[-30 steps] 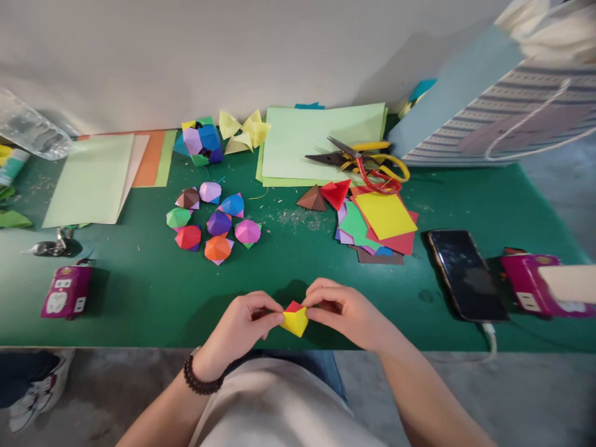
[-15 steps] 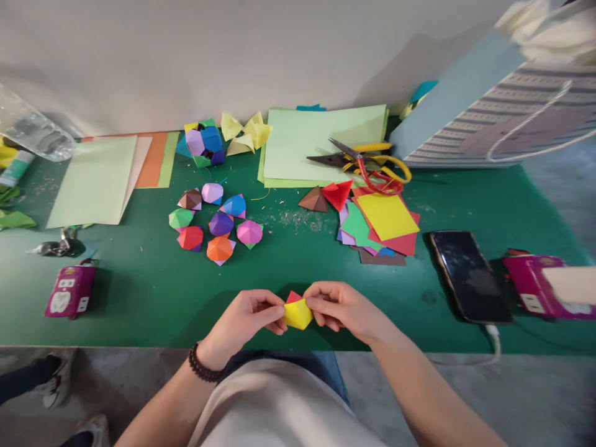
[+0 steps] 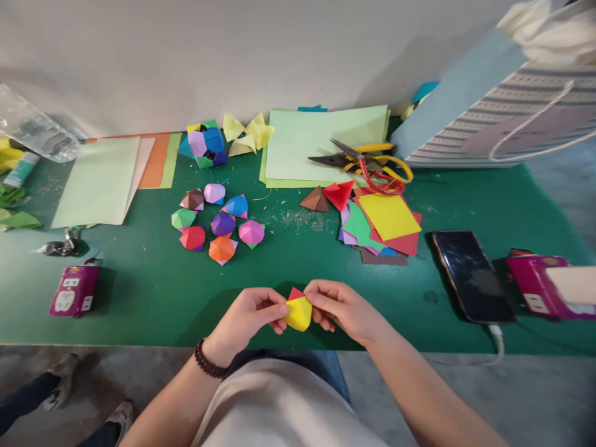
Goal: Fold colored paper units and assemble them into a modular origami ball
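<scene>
Yellow-and-red paper origami piece [image 3: 298,313] sits pinched between the left hand [image 3: 246,320] and right hand [image 3: 342,311], both apparently grasping it from either side.

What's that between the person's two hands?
In the head view, a folded yellow and red paper shape sits between the left hand and the right hand, with the fingers of both hands pinching it.

No readable text (all too blurred)

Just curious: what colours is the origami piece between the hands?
The origami piece is yellow with a red tip, as the head view shows best.
</scene>
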Available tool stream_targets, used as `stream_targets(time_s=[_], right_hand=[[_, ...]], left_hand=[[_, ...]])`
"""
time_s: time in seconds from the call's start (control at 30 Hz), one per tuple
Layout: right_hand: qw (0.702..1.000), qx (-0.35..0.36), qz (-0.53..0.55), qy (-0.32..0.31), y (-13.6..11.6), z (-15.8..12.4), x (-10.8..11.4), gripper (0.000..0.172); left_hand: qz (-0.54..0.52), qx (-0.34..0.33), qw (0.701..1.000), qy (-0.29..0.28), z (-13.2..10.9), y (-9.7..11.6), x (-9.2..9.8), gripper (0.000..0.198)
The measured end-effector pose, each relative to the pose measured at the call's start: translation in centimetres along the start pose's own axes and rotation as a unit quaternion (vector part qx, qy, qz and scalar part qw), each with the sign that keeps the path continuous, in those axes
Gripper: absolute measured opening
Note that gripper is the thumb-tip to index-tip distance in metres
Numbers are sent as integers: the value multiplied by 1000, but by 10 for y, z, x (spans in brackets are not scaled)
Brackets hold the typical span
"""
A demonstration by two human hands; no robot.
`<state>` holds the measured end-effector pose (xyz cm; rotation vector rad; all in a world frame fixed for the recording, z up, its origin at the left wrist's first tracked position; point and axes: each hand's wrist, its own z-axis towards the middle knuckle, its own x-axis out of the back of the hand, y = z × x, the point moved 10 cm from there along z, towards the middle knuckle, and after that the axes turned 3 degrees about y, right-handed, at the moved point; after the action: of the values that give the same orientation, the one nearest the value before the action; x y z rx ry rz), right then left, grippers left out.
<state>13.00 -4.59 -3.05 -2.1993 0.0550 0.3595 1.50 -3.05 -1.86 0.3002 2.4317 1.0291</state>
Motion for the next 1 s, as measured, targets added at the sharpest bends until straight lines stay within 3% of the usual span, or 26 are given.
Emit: stream_targets(time_s=[0.4, 0.53, 0.73, 0.87, 1.0], right_hand=[[999, -9, 26, 18, 0, 0, -2, 44], [998, -12, 35, 42, -1, 2, 6, 46], [996, 0, 74, 44, 6, -1, 11, 51], [987, 24, 147, 65, 9, -4, 1, 43], [973, 39, 200, 113, 6, -6, 1, 43]], left_hand=[[-43, 11, 999, -6, 4, -4, -1, 34], [-96, 8, 995, 14, 8, -4, 5, 34], [-283, -28, 956, 76, 9, -2, 15, 30], [-365, -27, 926, 89, 6, -9, 4, 30], [-372, -33, 924, 85, 2, -13, -8, 30]])
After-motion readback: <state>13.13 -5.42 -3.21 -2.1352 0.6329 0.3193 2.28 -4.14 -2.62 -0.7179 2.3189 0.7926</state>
